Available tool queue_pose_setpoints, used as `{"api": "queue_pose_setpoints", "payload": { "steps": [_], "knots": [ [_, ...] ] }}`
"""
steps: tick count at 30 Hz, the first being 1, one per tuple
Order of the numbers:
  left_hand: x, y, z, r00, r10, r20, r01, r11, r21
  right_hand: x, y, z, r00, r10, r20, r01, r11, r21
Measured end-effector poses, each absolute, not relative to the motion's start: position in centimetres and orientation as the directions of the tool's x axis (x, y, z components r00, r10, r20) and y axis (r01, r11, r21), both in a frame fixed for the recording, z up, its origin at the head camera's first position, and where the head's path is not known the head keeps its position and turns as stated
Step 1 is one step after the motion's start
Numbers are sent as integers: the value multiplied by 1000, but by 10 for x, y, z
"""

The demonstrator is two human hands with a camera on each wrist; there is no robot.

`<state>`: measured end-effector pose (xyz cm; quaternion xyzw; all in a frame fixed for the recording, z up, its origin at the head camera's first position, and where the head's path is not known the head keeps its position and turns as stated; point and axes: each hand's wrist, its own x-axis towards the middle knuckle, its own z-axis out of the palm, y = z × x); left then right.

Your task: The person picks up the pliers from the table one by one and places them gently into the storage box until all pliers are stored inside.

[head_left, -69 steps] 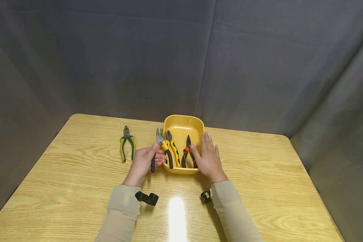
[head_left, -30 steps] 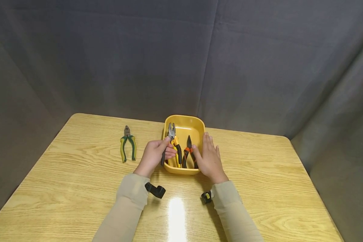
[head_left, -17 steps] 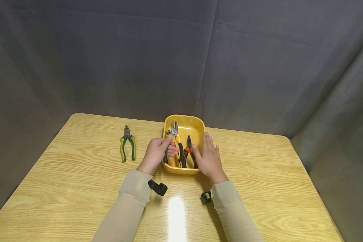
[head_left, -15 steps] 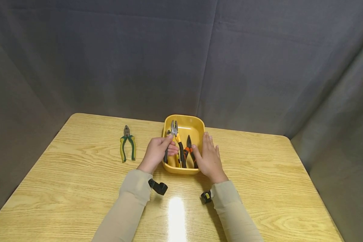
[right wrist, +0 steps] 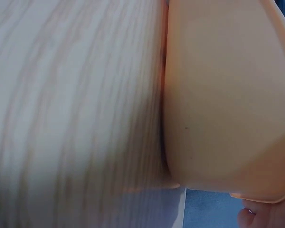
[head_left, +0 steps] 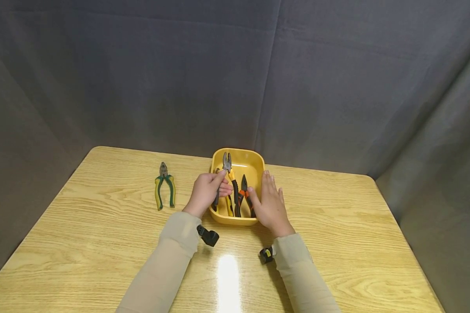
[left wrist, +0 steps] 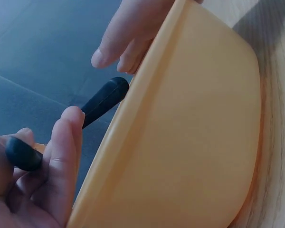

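Note:
My left hand (head_left: 206, 191) pinches combination pliers (head_left: 227, 162) with black and yellow handles over the left part of a yellow plastic bin (head_left: 238, 221). In the left wrist view the pliers' black handles (left wrist: 104, 100) show beside my curled fingers, above the bin's rim. My right hand (head_left: 273, 211) rests against the bin's right side, fingers straight along it and thumb over the rim. Inside lie long-nose pliers (head_left: 244, 183) with orange and black handles, and yellow-and-black pliers (head_left: 229, 207), partly hidden by my left hand.
Green-and-yellow pliers (head_left: 163, 182) lie on the wooden table (head_left: 102, 243), left of the bin. A grey curtain (head_left: 180, 78) hangs behind the table's back edge. The right wrist view shows mostly the bin's outer wall (right wrist: 223, 95) and the tabletop.
My left hand has carried the held pliers from beside the bin's left wall to the right and over its inside, then slightly farther from me. My right hand stays in place.

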<state>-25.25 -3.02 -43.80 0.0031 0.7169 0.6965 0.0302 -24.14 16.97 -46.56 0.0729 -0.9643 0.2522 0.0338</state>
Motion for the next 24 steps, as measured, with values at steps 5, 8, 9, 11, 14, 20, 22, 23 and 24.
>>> {"api": "queue_pose_setpoints", "payload": {
  "steps": [5, 8, 9, 11, 14, 20, 22, 23, 24],
  "knots": [
    [-257, -27, -437, -999, 44, -31, -28, 72, 997, -242, 170, -466, -987, -123, 105, -159, 863, -480],
    [-259, -25, -437, -999, 41, -24, -20, 103, 994, -243, 170, -467, -987, -122, 106, -159, 861, -483],
    [-260, -25, -437, -999, 38, -24, -19, 109, 994, -243, 170, -467, -987, -122, 106, -159, 860, -485],
    [-262, -24, -437, -999, 34, -25, -21, 122, 992, -243, 170, -467, -987, -123, 105, -159, 859, -486],
    [-264, -23, -437, -999, 29, -23, -18, 152, 988, -242, 171, -466, -987, -122, 104, -158, 859, -487],
    [-268, -20, -436, -1000, 19, -16, -11, 234, 972, -242, 170, -466, -987, -123, 103, -158, 859, -487],
    [-268, -18, -436, -1000, 11, -13, -9, 260, 965, -242, 170, -466, -987, -124, 99, -157, 859, -488],
    [-269, -17, -436, -1000, 6, -9, -7, 273, 962, -243, 170, -466, -987, -124, 99, -157, 858, -489],
    [-269, -16, -437, -1000, 2, -6, -5, 287, 958, -243, 170, -466, -987, -124, 98, -157, 857, -491]
  ]
}}
